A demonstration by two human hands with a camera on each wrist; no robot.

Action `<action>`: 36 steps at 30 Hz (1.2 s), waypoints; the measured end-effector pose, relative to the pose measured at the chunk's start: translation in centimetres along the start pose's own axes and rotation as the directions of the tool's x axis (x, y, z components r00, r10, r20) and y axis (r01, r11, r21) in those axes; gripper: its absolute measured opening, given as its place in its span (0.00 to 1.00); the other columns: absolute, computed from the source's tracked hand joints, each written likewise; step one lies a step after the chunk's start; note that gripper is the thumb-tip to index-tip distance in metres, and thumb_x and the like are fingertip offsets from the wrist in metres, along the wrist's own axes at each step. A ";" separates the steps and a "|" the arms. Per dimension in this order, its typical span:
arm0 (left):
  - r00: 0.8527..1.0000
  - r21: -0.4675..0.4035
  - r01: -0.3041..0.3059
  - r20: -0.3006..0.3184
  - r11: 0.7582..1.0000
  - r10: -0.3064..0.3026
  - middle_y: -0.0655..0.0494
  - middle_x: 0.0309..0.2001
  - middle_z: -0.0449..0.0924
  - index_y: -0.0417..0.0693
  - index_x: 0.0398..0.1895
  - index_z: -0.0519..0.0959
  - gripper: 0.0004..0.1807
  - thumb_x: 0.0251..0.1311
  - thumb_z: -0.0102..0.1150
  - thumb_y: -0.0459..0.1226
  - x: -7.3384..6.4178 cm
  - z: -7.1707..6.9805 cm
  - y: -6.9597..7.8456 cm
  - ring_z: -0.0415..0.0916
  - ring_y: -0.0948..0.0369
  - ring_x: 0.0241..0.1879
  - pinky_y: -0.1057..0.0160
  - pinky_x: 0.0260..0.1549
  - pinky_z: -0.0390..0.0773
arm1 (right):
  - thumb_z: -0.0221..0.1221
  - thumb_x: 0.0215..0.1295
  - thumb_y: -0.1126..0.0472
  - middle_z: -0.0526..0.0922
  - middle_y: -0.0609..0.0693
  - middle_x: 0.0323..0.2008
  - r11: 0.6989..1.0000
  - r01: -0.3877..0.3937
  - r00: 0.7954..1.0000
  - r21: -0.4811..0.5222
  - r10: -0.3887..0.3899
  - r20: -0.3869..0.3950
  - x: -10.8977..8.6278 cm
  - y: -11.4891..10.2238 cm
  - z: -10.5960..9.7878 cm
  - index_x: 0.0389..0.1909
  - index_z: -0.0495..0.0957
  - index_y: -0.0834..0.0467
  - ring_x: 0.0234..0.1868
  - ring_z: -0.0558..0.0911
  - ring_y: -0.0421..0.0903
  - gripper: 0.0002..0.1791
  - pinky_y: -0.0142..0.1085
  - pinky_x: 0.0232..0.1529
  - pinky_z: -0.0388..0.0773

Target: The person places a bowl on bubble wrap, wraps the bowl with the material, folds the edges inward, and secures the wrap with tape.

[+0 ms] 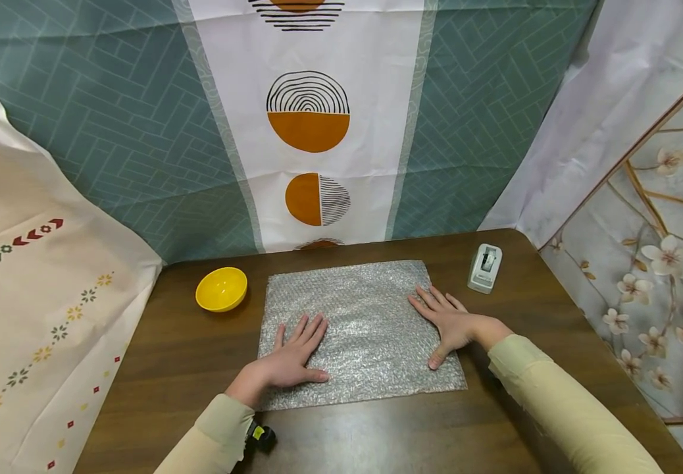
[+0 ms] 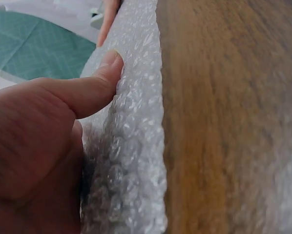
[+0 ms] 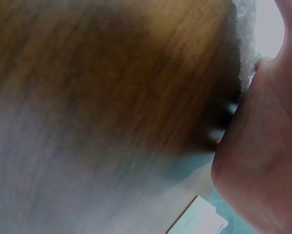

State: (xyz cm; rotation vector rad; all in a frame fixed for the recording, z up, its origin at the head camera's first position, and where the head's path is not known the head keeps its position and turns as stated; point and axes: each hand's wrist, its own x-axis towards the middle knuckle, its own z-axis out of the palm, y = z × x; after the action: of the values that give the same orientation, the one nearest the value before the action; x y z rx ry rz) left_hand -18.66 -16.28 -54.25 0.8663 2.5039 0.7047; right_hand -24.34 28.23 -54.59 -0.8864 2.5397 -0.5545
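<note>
A sheet of bubble wrap [image 1: 362, 329] lies flat in the middle of the wooden table [image 1: 176, 362]. My left hand [image 1: 291, 352] rests on its left part with fingers straight and spread, palm down. My right hand [image 1: 445, 319] presses flat on its right edge, fingers straight. In the left wrist view my left thumb [image 2: 94, 85] lies against the bubble wrap [image 2: 136, 146]. In the right wrist view my right hand [image 3: 263, 146] fills the right side beside the table top [image 3: 112, 87].
A yellow bowl [image 1: 221, 288] stands left of the sheet near the table's back edge. A white tape dispenser [image 1: 485, 267] sits at the back right. Patterned cloth hangs behind and on both sides of the table.
</note>
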 end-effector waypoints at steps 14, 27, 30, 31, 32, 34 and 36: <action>0.997 -0.018 0.014 0.073 1.000 -0.013 0.52 0.88 0.26 0.51 0.89 0.36 0.56 0.74 0.61 0.57 -1.0 -1.3 0.2 0.18 0.48 0.85 0.33 0.74 0.17 | 0.75 0.36 0.18 0.25 0.52 0.87 0.999 -0.038 0.999 -0.019 0.038 0.011 0.4 0.1 0.3 0.89 0.36 0.47 0.85 0.24 0.61 0.86 0.65 0.78 0.27; 0.999 -0.006 -0.015 -0.031 1.000 0.015 0.46 0.88 0.35 0.51 0.89 0.41 0.56 0.72 0.66 0.55 -2.7 -2.1 -0.8 0.31 0.43 0.86 0.33 0.78 0.34 | 0.76 0.40 0.21 0.24 0.53 0.87 0.999 0.005 1.000 0.049 -0.005 0.003 -0.3 -0.4 -0.4 0.89 0.34 0.46 0.84 0.23 0.64 0.84 0.70 0.75 0.24; 0.998 -0.054 -0.021 -0.063 0.998 0.017 0.44 0.88 0.36 0.53 0.90 0.43 0.57 0.69 0.70 0.52 -3.6 -2.3 -1.5 0.34 0.41 0.85 0.33 0.78 0.41 | 0.76 0.41 0.21 0.24 0.53 0.87 0.998 0.009 1.000 0.059 -0.009 0.003 -0.4 -0.4 -0.2 0.89 0.34 0.46 0.84 0.22 0.64 0.84 0.71 0.74 0.24; 0.997 -0.077 -0.019 -0.076 0.997 0.014 0.44 0.88 0.37 0.53 0.90 0.44 0.57 0.69 0.71 0.51 -4.0 -2.5 -1.7 0.35 0.42 0.85 0.33 0.78 0.43 | 0.77 0.41 0.22 0.23 0.53 0.87 0.998 0.015 1.000 0.059 -0.015 0.000 -0.4 -0.3 -0.1 0.89 0.34 0.46 0.83 0.22 0.65 0.84 0.71 0.74 0.24; 0.996 -0.098 -0.018 -0.094 0.995 0.008 0.45 0.88 0.38 0.54 0.90 0.45 0.56 0.69 0.71 0.50 -4.4 -2.6 -1.9 0.37 0.42 0.85 0.33 0.78 0.45 | 0.77 0.40 0.22 0.23 0.53 0.87 0.999 0.011 1.000 0.052 -0.011 -0.002 -0.3 -0.2 0.0 0.89 0.34 0.45 0.84 0.22 0.64 0.84 0.71 0.74 0.24; 0.987 -0.140 -0.017 -0.159 0.990 -0.005 0.45 0.87 0.42 0.54 0.89 0.48 0.53 0.70 0.71 0.48 -5.2 -3.0 -2.4 0.42 0.43 0.85 0.34 0.77 0.50 | 0.77 0.39 0.21 0.24 0.52 0.87 0.999 0.009 1.000 0.035 -0.009 -0.010 -0.1 0.0 0.3 0.89 0.34 0.44 0.84 0.23 0.64 0.84 0.71 0.75 0.25; 0.964 -0.155 -0.014 -0.264 0.988 -0.028 0.45 0.86 0.50 0.51 0.88 0.53 0.49 0.72 0.70 0.45 -6.1 -3.4 -3.0 0.52 0.45 0.83 0.36 0.75 0.57 | 0.76 0.38 0.20 0.24 0.51 0.87 1.000 -0.001 1.000 0.006 0.001 -0.011 0.1 0.3 0.7 0.89 0.33 0.43 0.84 0.24 0.63 0.85 0.70 0.76 0.26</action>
State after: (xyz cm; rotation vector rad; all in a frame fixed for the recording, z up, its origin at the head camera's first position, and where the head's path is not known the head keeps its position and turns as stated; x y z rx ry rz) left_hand -17.29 -23.43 -51.99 0.7490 2.6355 1.0619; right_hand -24.24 28.19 -55.33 -0.8823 2.5471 -0.5683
